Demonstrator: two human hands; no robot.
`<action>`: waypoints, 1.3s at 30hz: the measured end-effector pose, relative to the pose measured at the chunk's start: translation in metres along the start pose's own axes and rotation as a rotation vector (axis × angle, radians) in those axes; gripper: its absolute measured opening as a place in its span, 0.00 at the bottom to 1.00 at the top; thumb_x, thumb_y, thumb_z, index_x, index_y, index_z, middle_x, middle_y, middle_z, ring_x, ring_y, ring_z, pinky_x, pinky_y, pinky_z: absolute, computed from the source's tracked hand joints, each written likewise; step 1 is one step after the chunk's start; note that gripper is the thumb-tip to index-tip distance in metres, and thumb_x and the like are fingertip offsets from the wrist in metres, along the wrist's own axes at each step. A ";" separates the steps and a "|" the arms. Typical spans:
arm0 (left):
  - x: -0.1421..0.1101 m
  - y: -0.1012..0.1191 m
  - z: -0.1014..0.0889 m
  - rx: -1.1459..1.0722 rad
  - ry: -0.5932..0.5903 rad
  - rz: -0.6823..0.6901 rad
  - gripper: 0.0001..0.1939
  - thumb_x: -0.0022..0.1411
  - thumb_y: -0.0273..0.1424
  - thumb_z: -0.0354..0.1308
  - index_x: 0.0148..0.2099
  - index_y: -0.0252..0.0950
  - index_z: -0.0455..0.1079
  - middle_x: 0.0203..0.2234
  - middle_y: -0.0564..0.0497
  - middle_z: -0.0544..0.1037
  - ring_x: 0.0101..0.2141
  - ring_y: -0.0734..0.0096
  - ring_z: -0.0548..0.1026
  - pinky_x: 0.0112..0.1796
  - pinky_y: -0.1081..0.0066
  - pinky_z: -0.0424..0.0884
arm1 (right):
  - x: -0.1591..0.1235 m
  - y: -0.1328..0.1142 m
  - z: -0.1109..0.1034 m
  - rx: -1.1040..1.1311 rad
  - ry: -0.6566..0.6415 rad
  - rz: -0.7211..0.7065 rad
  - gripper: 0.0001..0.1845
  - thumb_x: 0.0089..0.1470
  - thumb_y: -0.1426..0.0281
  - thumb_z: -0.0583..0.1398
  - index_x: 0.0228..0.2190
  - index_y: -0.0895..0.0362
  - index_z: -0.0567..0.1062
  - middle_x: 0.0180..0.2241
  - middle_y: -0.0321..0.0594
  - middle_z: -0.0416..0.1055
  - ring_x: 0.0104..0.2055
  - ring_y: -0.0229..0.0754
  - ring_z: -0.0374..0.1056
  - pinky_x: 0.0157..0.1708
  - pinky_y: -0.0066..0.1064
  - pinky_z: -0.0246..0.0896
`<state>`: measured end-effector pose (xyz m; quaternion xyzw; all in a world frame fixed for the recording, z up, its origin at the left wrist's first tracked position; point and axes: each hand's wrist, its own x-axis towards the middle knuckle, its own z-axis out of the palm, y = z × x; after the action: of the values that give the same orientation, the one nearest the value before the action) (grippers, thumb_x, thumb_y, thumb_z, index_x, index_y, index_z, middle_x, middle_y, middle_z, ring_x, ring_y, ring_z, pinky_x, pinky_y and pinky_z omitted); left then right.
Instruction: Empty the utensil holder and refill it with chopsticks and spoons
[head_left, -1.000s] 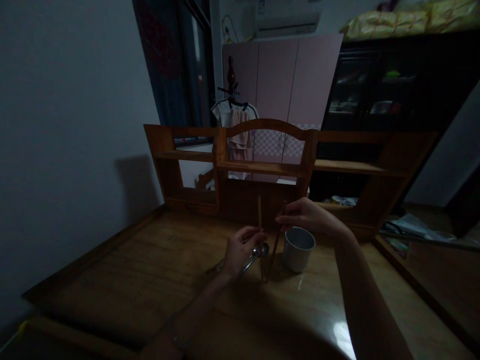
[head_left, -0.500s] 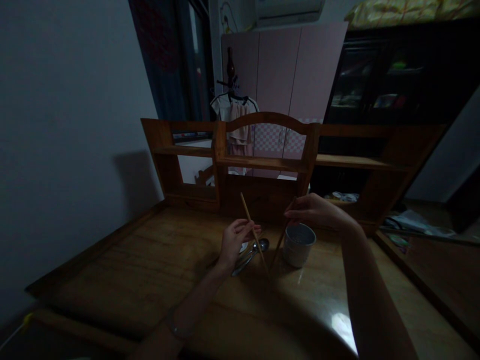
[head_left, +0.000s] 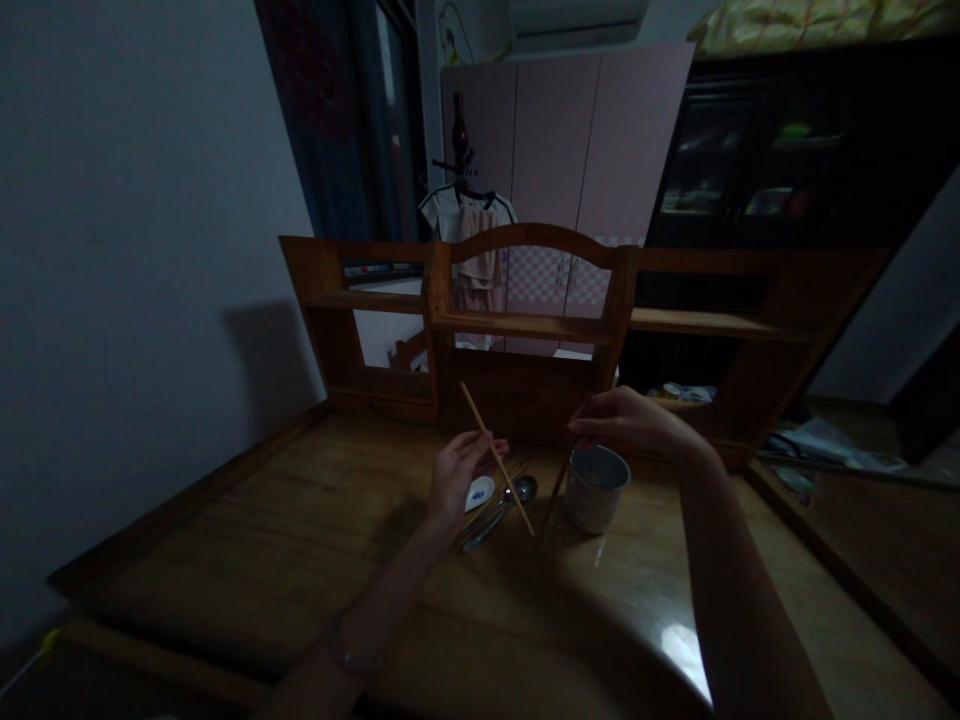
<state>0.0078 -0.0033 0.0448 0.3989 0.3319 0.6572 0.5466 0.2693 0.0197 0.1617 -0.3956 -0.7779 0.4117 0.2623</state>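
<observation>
My left hand pinches one light wooden chopstick, which slants from upper left down to the right with its tip near the table. My right hand pinches the top of a second, darker chopstick that stands nearly upright on the table beside a white cup. Between the hands, flat on the wooden table, lie a metal spoon and a small white ceramic spoon.
A wooden shelf unit runs along the back of the table. The wall stands close on the left. Beyond are pink wardrobe doors, hanging clothes and a dark cabinet. A raised edge borders the table at right.
My left hand has let go of the metal spoon, now lying on the table, and tilted its chopstick over to the left. The right hand has barely moved.
</observation>
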 end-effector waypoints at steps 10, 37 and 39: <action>-0.015 0.007 0.014 0.225 -0.183 0.137 0.19 0.57 0.39 0.64 0.46 0.30 0.71 0.39 0.38 0.79 0.41 0.57 0.79 0.43 0.62 0.74 | 0.002 -0.010 0.012 0.049 -0.028 -0.049 0.20 0.53 0.57 0.66 0.40 0.60 0.79 0.32 0.44 0.77 0.34 0.45 0.74 0.34 0.31 0.70; -0.034 -0.003 0.022 0.409 -0.275 0.092 0.16 0.55 0.39 0.65 0.44 0.36 0.77 0.39 0.46 0.81 0.40 0.59 0.79 0.41 0.67 0.75 | 0.005 -0.039 0.043 -0.099 -0.041 -0.157 0.17 0.55 0.58 0.65 0.36 0.60 0.80 0.32 0.41 0.77 0.35 0.45 0.73 0.33 0.29 0.68; -0.034 -0.003 0.022 0.417 -0.268 0.063 0.17 0.54 0.39 0.66 0.45 0.36 0.77 0.39 0.46 0.81 0.41 0.58 0.78 0.40 0.68 0.75 | 0.005 -0.037 0.044 -0.107 -0.044 -0.171 0.17 0.56 0.58 0.65 0.36 0.60 0.80 0.32 0.41 0.76 0.35 0.45 0.73 0.32 0.28 0.67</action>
<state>0.0316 -0.0363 0.0469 0.5968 0.3723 0.5325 0.4709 0.2192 -0.0083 0.1708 -0.3319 -0.8354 0.3541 0.2579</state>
